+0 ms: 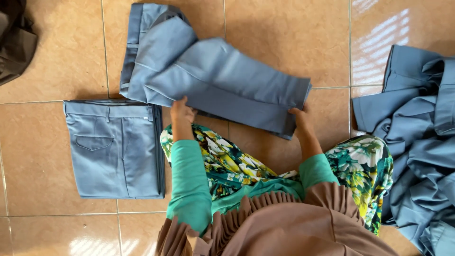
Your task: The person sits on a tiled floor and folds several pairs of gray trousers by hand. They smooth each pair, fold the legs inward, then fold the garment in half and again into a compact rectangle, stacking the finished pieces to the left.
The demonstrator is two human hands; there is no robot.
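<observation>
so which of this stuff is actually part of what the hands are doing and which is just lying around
In hand:
- blue-grey trousers, gripped by left hand and right hand
- folded blue-grey trousers on the tile floor
- heap of blue-grey garments

Lying about:
- dark brown cloth in the corner

— What are the trousers (213,76) made of?
— Smooth blue-grey cloth, matt with a faint sheen; the folded pair (116,149) and the pile (419,142) look alike.
— And the floor (284,28)?
— Glossy tan tiles reflecting light.
</observation>
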